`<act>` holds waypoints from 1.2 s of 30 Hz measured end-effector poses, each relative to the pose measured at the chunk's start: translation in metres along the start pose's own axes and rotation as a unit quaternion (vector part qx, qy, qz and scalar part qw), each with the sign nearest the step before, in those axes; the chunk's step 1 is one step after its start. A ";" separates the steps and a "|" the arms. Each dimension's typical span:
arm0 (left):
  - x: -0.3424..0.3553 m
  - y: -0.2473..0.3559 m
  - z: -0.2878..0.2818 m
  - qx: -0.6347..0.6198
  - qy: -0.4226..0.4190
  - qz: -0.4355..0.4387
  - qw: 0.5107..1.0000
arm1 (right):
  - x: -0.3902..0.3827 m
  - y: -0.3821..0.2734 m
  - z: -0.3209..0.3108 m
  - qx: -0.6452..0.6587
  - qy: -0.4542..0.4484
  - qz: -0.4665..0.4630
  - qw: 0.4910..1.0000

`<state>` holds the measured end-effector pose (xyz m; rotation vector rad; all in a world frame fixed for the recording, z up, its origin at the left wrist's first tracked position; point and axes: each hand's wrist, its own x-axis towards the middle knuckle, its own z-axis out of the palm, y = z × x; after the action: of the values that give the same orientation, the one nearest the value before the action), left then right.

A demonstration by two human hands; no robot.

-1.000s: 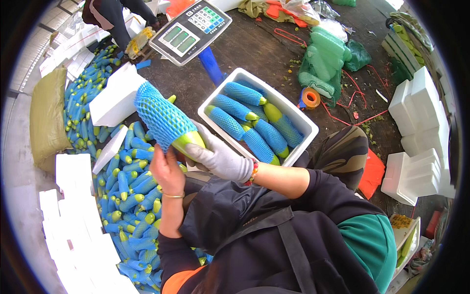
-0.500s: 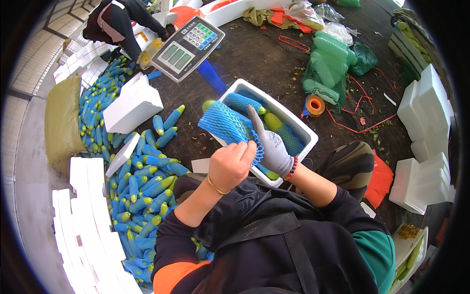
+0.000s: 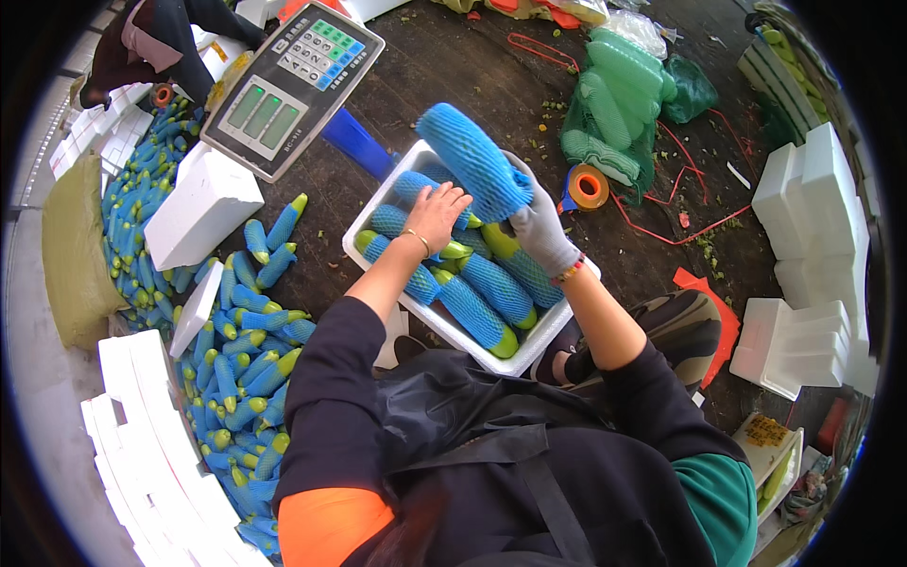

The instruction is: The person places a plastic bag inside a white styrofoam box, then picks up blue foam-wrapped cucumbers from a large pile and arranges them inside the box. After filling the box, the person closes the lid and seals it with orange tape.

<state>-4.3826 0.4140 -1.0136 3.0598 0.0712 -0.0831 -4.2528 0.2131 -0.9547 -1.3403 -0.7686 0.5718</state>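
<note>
My right hand (image 3: 537,227), in a grey glove, grips a blue netted gourd-like vegetable (image 3: 463,151) raised over the white foam box (image 3: 361,283), tilted with its upper end toward the back left. My bare left hand (image 3: 439,213) rests among the box's contents, fingers slightly apart on top of them. Several green vegetables in blue foam nets (image 3: 482,307) lie in the box. The lower end of the raised one is hidden by the glove.
Sleeved vegetables (image 3: 246,364) pile at left beside foam boxes (image 3: 142,444). A scale display (image 3: 293,85) stands behind, near another person (image 3: 170,42). A tape roll (image 3: 589,189), green mesh bag (image 3: 605,104) and red cord lie behind right; foam boxes (image 3: 803,208) stack at right.
My right hand has lifted the netted vegetable and swung it upright. My left hand has released its net and moved up-left onto the box's contents.
</note>
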 end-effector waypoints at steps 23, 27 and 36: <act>-0.433 -0.073 0.265 -0.239 0.131 -0.683 0.678 | -0.012 0.104 -0.008 -0.676 -0.082 0.046 0.731; -0.444 -0.061 0.229 -0.121 0.098 -0.659 0.736 | -0.010 0.103 -0.011 -0.670 -0.080 0.062 0.736; -0.458 -0.024 0.222 -0.117 0.161 -0.653 0.731 | -0.007 0.099 -0.013 -0.663 -0.095 0.106 0.735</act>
<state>-4.8521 0.3996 -1.2109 2.0834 1.9766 0.3414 -4.2416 0.2153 -1.0538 -2.7537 -1.2882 0.2718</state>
